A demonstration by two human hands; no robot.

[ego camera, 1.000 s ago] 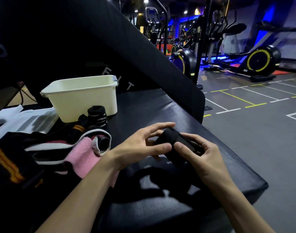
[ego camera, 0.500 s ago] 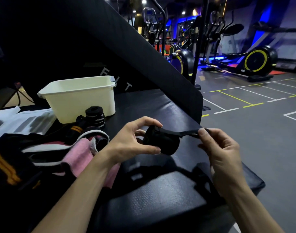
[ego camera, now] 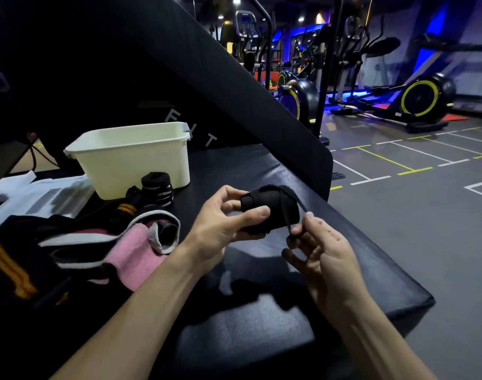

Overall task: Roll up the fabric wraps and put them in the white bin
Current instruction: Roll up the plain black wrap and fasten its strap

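My left hand [ego camera: 220, 229] grips a rolled black fabric wrap [ego camera: 272, 212] above the black padded bench [ego camera: 357, 242], thumb across its front. A thin black strap [ego camera: 296, 204] runs over the roll and down to my right hand [ego camera: 322, 250], which pinches its end between thumb and forefinger just right of the roll. The white bin [ego camera: 130, 157] stands at the back left of the bench. A rolled black wrap with grey stripes [ego camera: 157, 189] stands upright in front of the bin.
A loose pile of wraps lies at the left: a pink one [ego camera: 130, 256], a black one with orange stripes [ego camera: 7, 267], white-edged bands [ego camera: 141, 218]. White papers [ego camera: 34, 193] lie behind them. The bench's raised black backrest [ego camera: 234, 86] slants behind. Gym machines [ego camera: 420, 97] stand across the floor.
The strap, pulled out straight to the right half a second ago, now lies wound over the roll. My right hand has come down and in close to the roll, holding the strap's end.
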